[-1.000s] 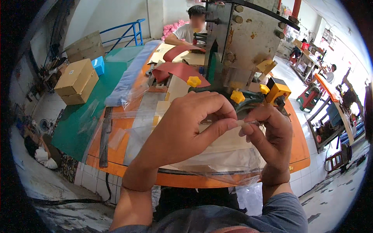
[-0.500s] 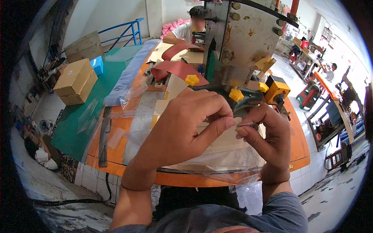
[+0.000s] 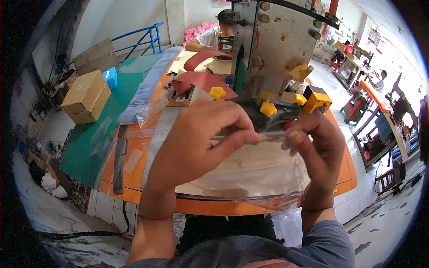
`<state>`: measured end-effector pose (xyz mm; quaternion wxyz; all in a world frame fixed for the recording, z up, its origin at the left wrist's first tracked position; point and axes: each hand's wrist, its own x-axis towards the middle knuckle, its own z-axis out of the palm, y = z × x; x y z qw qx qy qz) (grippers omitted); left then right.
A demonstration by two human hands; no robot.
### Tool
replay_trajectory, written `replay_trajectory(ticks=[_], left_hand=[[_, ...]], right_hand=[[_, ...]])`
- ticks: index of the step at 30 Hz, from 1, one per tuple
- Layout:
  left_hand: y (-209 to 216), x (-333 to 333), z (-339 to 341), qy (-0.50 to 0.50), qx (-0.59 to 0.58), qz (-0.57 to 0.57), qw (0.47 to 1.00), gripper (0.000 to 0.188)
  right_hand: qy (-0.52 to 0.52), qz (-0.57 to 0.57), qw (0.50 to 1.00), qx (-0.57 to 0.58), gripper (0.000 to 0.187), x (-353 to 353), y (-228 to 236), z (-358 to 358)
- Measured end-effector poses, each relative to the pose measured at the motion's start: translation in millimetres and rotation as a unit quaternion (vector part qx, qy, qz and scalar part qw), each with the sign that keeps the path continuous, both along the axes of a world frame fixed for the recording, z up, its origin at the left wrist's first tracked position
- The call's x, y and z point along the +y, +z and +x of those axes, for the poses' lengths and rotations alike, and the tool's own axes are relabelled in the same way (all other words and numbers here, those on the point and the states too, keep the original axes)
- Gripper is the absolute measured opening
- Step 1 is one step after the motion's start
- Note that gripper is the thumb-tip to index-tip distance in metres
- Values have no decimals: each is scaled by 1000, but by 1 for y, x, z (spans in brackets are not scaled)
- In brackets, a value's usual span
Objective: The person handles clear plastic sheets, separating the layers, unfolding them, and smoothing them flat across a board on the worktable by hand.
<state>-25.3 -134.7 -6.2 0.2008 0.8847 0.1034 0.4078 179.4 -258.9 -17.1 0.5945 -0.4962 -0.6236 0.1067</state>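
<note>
My left hand is raised over the near part of the bench, thumb and forefinger pinched together. Level with it, my right hand makes a similar pinch, somewhat blurred. A thin strip of clear plastic film spans the gap between the two sets of fingertips. Its exact shape is hard to make out. Beneath the hands, cream sheets and loose clear plastic cover the orange bench top. Just beyond stands a heavy press with yellow star-shaped knobs.
Curved red strips lie left of the press. A metal ruler rests on the bench's left side. Cardboard boxes and a blue box sit on a green mat. Across the bench is another person.
My hands have drawn apart, the left going left and the right going right, with the film stretched between them. The view has shifted slightly.
</note>
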Motion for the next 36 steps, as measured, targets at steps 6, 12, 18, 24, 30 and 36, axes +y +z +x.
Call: replay_trajectory(ticks=[6, 12, 18, 24, 30, 36], left_hand=[[10, 13, -23, 60, -35, -74, 995, 17], [13, 24, -42, 105, -63, -63, 991, 17], [12, 31, -53, 103, -119, -89, 983, 16], [7, 38, -43, 75, -178, -169, 966, 13], [6, 39, -46, 35, -190, -153, 969, 12], [9, 25, -65, 4, -220, -177, 959, 12]], right_hand=[[-40, 92, 992, 73, 12, 9, 10, 30], [-54, 131, 987, 68, 17, 16, 12, 51], [-75, 122, 987, 66, 20, 19, 11, 59], [-70, 83, 992, 67, 17, 19, 12, 67], [-35, 51, 995, 76, 16, 12, 15, 65], [-18, 72, 994, 83, 20, 3, 12, 55]])
